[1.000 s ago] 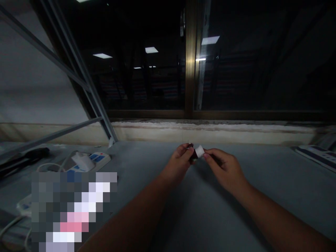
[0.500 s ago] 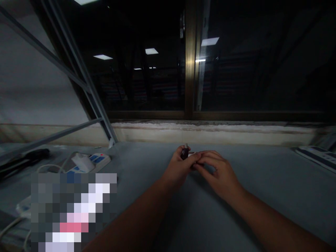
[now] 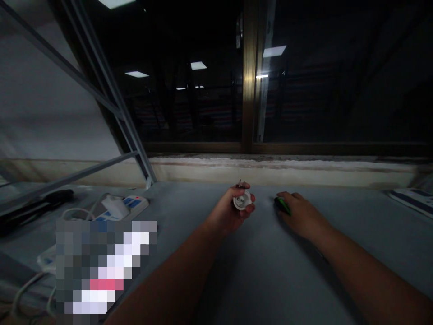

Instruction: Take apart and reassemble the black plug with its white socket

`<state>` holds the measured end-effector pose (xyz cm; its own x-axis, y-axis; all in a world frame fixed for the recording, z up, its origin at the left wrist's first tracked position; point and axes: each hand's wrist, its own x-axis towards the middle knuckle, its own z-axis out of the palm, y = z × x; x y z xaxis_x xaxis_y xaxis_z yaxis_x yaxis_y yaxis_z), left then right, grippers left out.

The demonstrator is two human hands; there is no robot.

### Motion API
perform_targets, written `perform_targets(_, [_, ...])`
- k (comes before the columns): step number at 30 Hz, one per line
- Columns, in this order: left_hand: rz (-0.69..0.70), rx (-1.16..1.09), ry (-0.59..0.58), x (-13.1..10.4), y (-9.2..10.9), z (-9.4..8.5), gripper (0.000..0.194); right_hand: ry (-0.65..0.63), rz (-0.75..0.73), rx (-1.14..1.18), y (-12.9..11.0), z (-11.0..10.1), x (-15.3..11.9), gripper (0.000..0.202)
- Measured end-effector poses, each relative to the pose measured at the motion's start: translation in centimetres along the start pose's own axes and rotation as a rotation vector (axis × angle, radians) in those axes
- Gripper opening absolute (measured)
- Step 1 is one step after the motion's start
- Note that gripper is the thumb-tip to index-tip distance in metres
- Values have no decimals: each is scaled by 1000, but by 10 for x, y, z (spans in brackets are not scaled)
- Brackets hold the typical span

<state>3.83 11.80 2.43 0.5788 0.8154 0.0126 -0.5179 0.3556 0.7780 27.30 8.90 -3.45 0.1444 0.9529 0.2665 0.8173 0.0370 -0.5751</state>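
My left hand [image 3: 230, 210] is closed around a round white part [image 3: 242, 200], a shallow cup with small metal pieces inside it. Behind its rim, a dark piece with thin metal prongs [image 3: 241, 184] sticks up between thumb and forefinger. To the right, my right hand [image 3: 302, 216] is down at the tabletop, fingers wrapped round a green and black handle, which looks like a screwdriver [image 3: 283, 206]. A thin dark tip shows beneath the right forearm; most of the tool is covered by the hand.
On the left of the grey table [image 3: 189, 212] lie a power strip [image 3: 140, 205] with a white plug [image 3: 115, 207], cables, and a black object [image 3: 43, 207]. A pixelated patch hides part of that side. A white and dark device [image 3: 412, 201] sits at the right edge.
My hands were together at the dark piece; my right hand has moved away rightward to the green and black tool. The white part in my left hand now faces me.
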Motion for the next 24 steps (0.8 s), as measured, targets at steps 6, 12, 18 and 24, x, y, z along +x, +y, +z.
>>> perform_targets(6, [-65, -34, -133, -3, 1, -1, 35, -153, 182, 286, 9, -13, 6, 63])
perform_targets(12, [-62, -82, -103, -2, 0, -4, 33, -195, 196, 818, -11, -48, -5, 75])
perform_targets(18, [-33, -105, -12, 3, -4, -8, 30, 359, -30, 1396, -46, -63, -15, 55])
perform_targets(24, [-40, -96, 48, 3, -8, -7, 28, 612, -492, 1065, -65, -52, -33, 67])
